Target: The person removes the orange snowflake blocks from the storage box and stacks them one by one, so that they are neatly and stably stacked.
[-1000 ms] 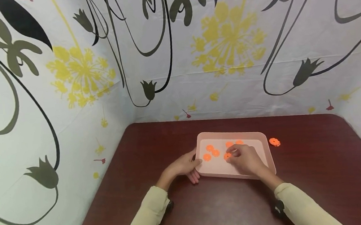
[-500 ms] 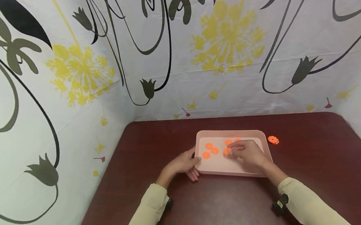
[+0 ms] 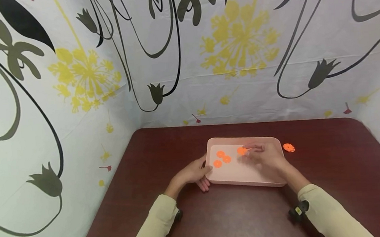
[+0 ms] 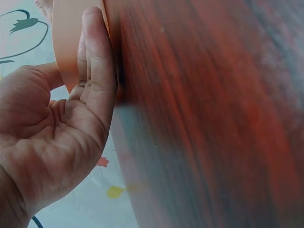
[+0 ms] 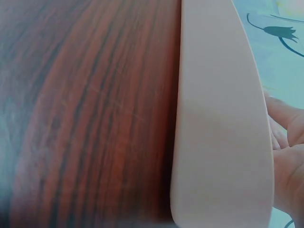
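Note:
A pale pink rectangular tray [image 3: 248, 183] rests on the table, with several small orange discs [image 3: 226, 159] lying flat in its left half. My left hand [image 3: 193, 172] grips the tray's left end, thumb over the rim and fingers outside against the wall. The left wrist view shows this hand [image 4: 71, 109] beside the tray wall [image 4: 71, 28]. Over the tray, my right hand [image 3: 263, 155] has curled fingers and seems to pinch an orange disc [image 3: 242, 151]; blur and the fingers partly hide it. In the right wrist view, the wall [image 5: 223, 118] hides the fingertips of this hand [image 5: 287, 156].
One orange disc with a notched edge [image 3: 289, 147] lies on the dark red-brown table [image 3: 234, 217], just right of the tray. Floral cloth [image 3: 171, 70] hangs behind the table and along its left side.
My right hand has shifted rightward and slightly away from me across the tray. The disc that lay at its fingertips has left its former spot. My left hand stays at the tray's end.

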Motion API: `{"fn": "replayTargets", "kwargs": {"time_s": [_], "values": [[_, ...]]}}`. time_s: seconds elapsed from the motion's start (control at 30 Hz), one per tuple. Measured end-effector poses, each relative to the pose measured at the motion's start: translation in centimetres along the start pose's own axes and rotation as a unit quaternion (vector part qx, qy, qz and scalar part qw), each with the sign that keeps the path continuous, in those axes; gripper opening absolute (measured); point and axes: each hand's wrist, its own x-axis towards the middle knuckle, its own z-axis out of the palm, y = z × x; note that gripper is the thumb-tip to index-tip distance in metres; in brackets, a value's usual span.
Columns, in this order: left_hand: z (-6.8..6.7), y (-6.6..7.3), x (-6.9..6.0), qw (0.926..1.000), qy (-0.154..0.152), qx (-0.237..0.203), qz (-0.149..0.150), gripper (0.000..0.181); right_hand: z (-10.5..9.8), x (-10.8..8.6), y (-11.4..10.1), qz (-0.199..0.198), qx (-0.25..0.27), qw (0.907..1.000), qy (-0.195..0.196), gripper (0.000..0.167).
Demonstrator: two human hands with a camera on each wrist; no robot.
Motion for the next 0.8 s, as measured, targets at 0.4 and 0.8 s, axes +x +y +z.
{"fn": "replayTargets", "kwargs": {"time_s": [0.4,0.8], "values": [[0.3,0.1,0.0,1.0000,0.001,-0.004,0.000,0.073,-4.0,-1.5,0.4,-0.036,0.057,0.9970,0.039,0.045],[0.1,0.1,-0.1,0.9999,0.011,0.000,-0.005,0.073,-8.5,-2.1,3.2,-0.004,0.110,0.9813,0.158,0.047]]}}
